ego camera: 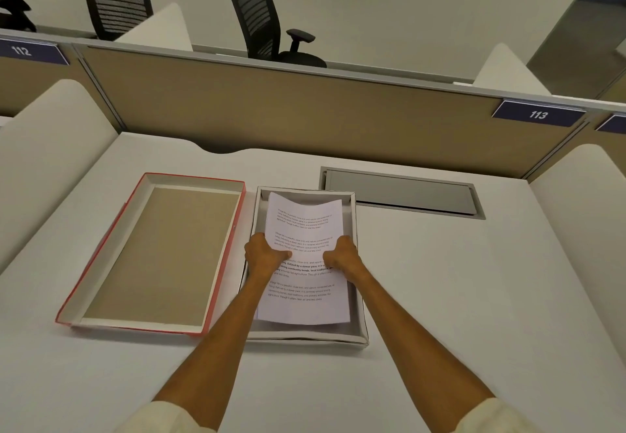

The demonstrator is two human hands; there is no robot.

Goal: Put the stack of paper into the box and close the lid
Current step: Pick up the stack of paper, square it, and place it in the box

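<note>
A stack of printed white paper hangs just over the open grey box in the middle of the desk, its far end curling upward. My left hand grips the stack's left edge and my right hand grips its right edge, thumbs on top. To the left of the box lies its lid, upside down, with a red outer rim and a brown cardboard inside. Box and lid sit side by side, almost touching.
A grey metal cable hatch is set into the white desk behind and right of the box. A tan partition closes the far side, with white dividers at both sides. Black office chairs stand beyond.
</note>
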